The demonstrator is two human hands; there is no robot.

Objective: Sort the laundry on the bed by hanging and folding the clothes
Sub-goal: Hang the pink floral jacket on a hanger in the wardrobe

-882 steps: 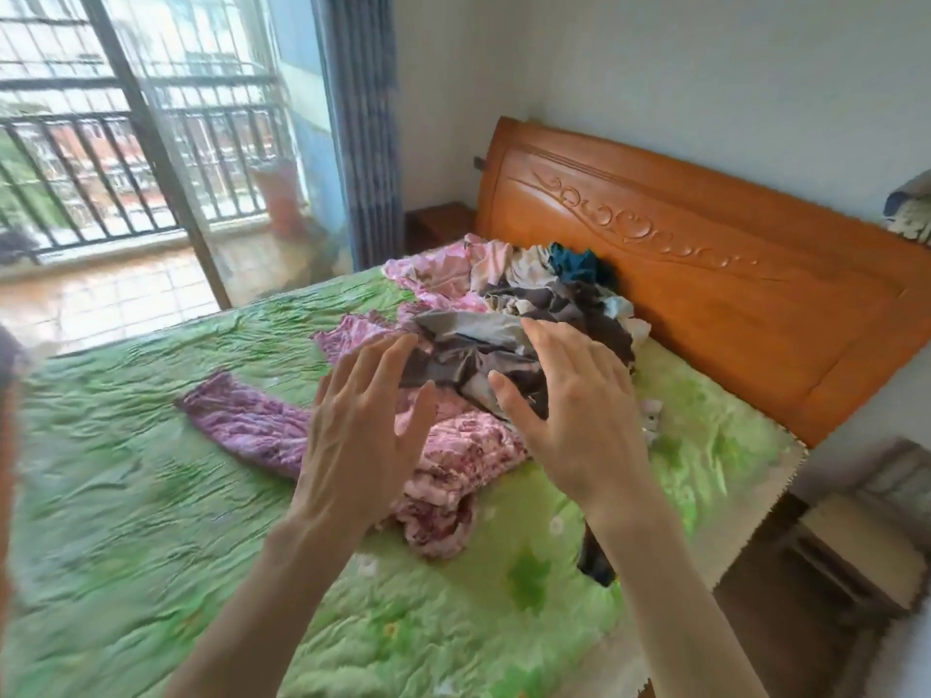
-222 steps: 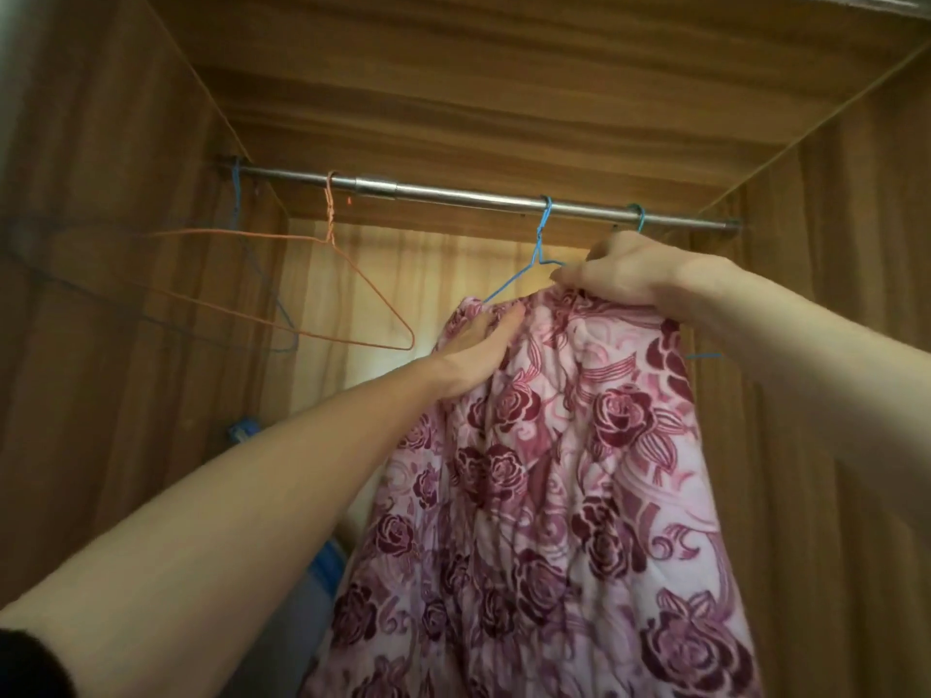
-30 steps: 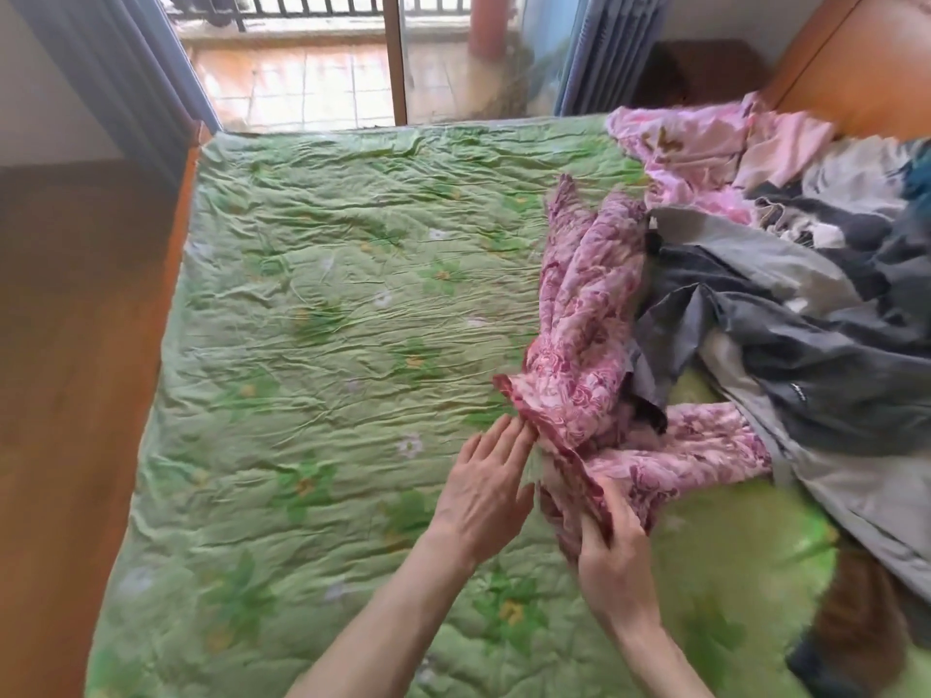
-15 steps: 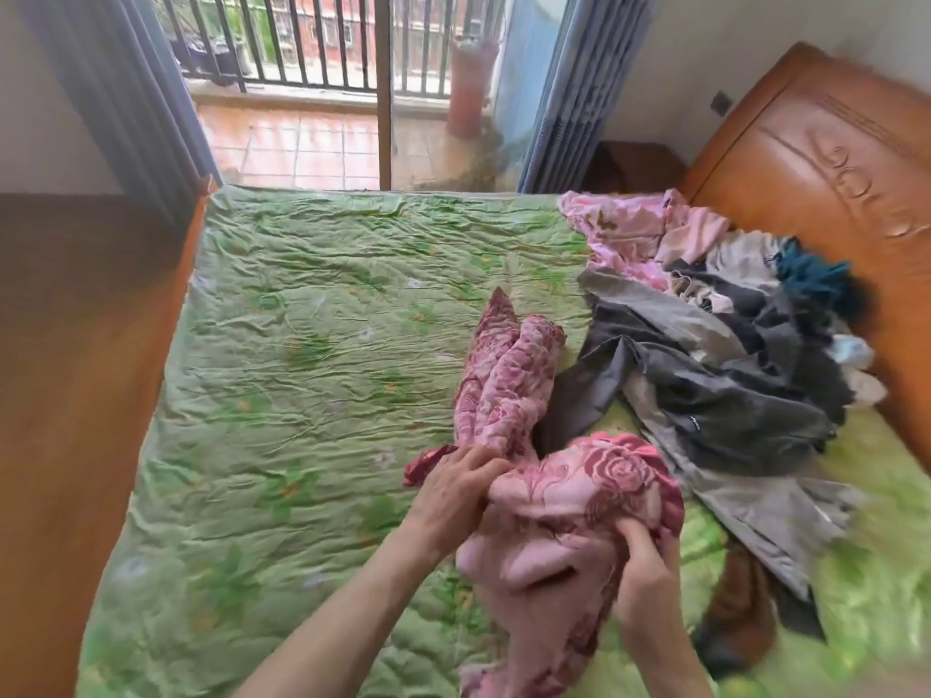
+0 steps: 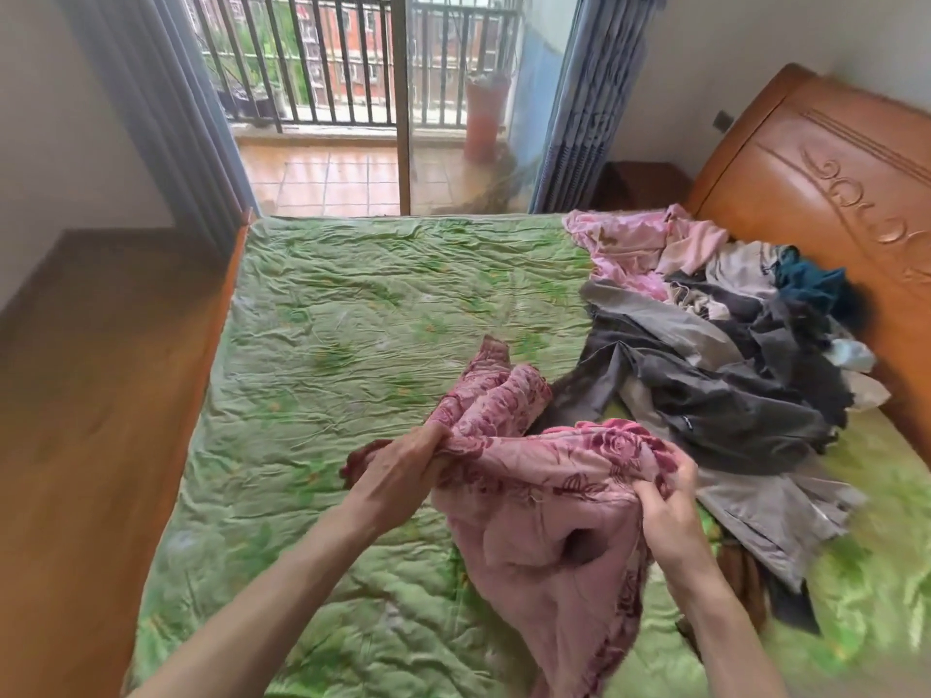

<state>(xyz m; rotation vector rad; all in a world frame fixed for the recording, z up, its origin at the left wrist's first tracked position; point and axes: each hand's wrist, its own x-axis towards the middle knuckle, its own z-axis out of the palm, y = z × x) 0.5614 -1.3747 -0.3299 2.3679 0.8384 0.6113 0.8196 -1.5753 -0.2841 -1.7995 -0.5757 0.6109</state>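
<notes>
I hold a pink garment with dark red roses (image 5: 544,496) up off the green bedspread (image 5: 352,345). My left hand (image 5: 403,466) grips its upper edge on the left, and my right hand (image 5: 665,496) pinches the edge on the right. The pale pink fleece lining faces me and hangs down between my hands. One leg or sleeve of it still trails onto the bed behind my left hand. A heap of laundry (image 5: 730,365) in grey, black, pink and teal lies at the right, against the headboard.
The wooden headboard (image 5: 831,193) stands at the right. A wooden bed frame edge (image 5: 211,355) runs down the left, with wood floor beyond. Blue curtains (image 5: 589,93) flank a glass balcony door at the far end. A dark nightstand (image 5: 640,186) sits in the corner.
My hands have lifted the rose-print garment off the bed and spread its edge apart; the lining now hangs open toward me. Half a second ago it was bunched closer between my hands.
</notes>
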